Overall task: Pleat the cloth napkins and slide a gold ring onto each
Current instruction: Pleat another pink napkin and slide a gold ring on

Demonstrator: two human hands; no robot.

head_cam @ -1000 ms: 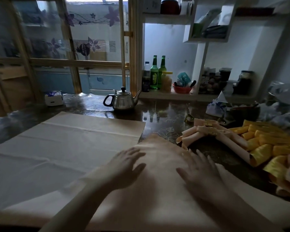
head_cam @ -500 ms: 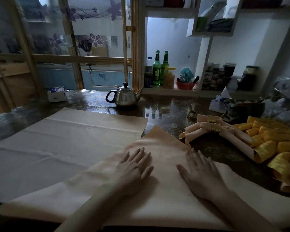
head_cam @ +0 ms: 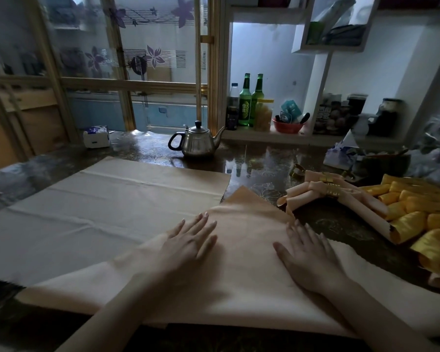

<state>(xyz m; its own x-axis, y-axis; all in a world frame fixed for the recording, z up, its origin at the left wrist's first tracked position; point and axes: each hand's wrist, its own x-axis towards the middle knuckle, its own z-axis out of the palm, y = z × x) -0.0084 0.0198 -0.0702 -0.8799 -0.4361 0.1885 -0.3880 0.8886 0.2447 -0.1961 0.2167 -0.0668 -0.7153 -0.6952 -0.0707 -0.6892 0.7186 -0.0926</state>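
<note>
1. A peach napkin (head_cam: 239,265) is spread flat at the near edge of the dark glossy table (head_cam: 264,163), with one corner pointed toward 12 o'clock.
2. The left hand (head_cam: 188,242) is laid palm-down on the napkin with its fingers straight and slightly spread, and nothing is grasped. The right hand (head_cam: 308,255) is pressed flat in the same released way nearer the napkin's 3 o'clock edge.
3. A larger pale cloth (head_cam: 99,207) is spread at 10 o'clock, and its near edge is covered by the napkin.
4. At 2 o'clock, pleated peach napkins (head_cam: 313,194) are seen banded by a gold ring (head_cam: 327,177). Yellow rolled napkins (head_cam: 412,212) are piled at 3 o'clock.
5. A steel teapot (head_cam: 197,142) is set at 12 o'clock and a tissue pack (head_cam: 96,135) at 11 o'clock. The pack's blue print cannot be read.
6. On the shelf at 1 o'clock, two green bottles (head_cam: 245,101) carry labels too blurred to read. A yellow-lidded jar (head_cam: 263,115) and a red bowl (head_cam: 287,127) are placed beside them.
</note>
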